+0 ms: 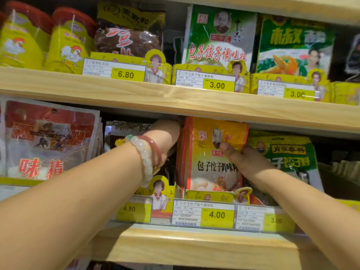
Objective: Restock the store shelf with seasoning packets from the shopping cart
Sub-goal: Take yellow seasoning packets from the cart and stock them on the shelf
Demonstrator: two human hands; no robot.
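The flat orange-yellow plastic seasoning packets (212, 156), judged light, limp and slippery, are pinched by the right hand (245, 162) near the lower wooden shelf (194, 244) front edge; the left hand (165, 137) fingers are hidden behind them, and firm side edges seem the best hold.

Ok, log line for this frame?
stage: shelving | right hand: grips orange packet | left hand: behind packets, hidden | shelf: lower

On the lower shelf (194, 244), the dumpling packet (212, 162) stands between both hands: left hand (165, 137) left, right hand (245, 160) right.

Pale matt wood shelf edge (175, 106), glossy crinkled plastic seasoning packets (214, 156), smooth milky bead bracelet (145, 158), shiny clear price-tag strip (203, 215)
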